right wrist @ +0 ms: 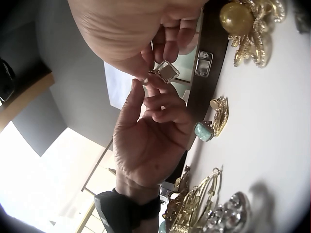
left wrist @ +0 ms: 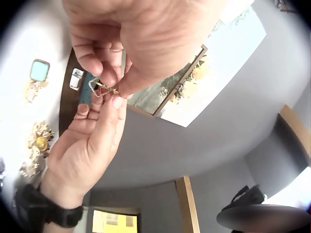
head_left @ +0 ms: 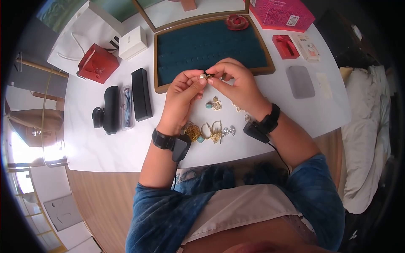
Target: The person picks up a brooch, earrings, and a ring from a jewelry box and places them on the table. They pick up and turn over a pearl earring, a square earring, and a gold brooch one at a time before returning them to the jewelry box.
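Above the front edge of the display case, my left hand [head_left: 177, 99] and right hand [head_left: 240, 82] meet at the fingertips. Between them they pinch a small piece of jewelry with a square, stone-studded frame [right wrist: 166, 72]; fingers hide part of it. The same piece shows as a sparkling outline [left wrist: 92, 87] in the left wrist view. On the table below lie a turquoise-stone ring [head_left: 209, 106] and a gold ornament [head_left: 217, 103]. Nearer my body are a round gold ornament [head_left: 193, 132], a gold hoop [head_left: 206, 130] and a silver piece [head_left: 228, 131].
Behind the hands, the wood-framed case [head_left: 270, 69] has a dark teal lining and a raised lid. A red flower [head_left: 237, 22] sits in its far corner. Left are a black box [head_left: 141, 93], glasses case [head_left: 111, 109] and red bag [head_left: 98, 63]; right, a red box [head_left: 285, 47] and grey pad [head_left: 300, 82].
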`<state>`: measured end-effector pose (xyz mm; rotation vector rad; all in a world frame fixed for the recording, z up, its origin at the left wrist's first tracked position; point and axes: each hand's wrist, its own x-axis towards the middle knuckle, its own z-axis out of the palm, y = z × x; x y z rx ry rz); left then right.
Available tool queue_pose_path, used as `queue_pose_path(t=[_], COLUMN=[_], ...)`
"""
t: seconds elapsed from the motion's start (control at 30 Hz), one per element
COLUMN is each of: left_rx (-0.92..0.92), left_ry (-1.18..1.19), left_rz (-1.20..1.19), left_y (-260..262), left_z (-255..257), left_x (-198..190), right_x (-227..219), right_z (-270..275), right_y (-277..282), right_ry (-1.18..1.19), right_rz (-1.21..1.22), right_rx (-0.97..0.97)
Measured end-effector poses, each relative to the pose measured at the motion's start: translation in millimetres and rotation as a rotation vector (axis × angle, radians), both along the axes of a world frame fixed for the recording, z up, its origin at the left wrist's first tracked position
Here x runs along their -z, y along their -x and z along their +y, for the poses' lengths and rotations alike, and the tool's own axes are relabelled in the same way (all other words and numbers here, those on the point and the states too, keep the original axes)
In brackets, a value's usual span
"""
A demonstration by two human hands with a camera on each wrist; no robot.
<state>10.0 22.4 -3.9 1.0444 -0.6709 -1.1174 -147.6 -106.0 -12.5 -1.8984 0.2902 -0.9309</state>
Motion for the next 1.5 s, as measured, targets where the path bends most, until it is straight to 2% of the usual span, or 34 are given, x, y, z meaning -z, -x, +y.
queue_pose_path(t=[0.27, 0.37, 0.63, 1.07, 1.17, 1.27, 1.37, 1.5], left_rx=[-0.043, -0.046, -0.013, -0.04, -0.099, -0.123, -0.113, -0.107], left_ry=[-0.032, -0.032, -0.012, -0.026, -0.047, -0.066, -0.07, -0.076], left_rz=[-0.015, -0.012, 0.002, -0.116, -0.078, -0.091, -0.098, -0.094], left_y=[-1, -1, 0, 1, 1, -1, -1, -1], left_z=[1, 1, 1, 0, 0, 1, 1, 1], left_x=[0, 1, 1, 2, 1, 1, 1, 2], right_x=[4, -2, -3, -5, -1, 10, -4, -15], right_z=[-4, 2, 3, 4, -2, -7, -13, -9], right_y=[0, 0, 1, 2, 1, -4, 6, 7], right_ry=[0.063, -0.005, 0.083, 0.09, -0.002, -0.471, -0.62, -0.657], right_rz=[-0.006, -0.026, 0.031, -0.005, -0.015, -0.125, -0.12, -0.072], right_rx=[-0.01, -0.007, 0.024, 0.069, 0.098, 0.032, 0.002, 0.01])
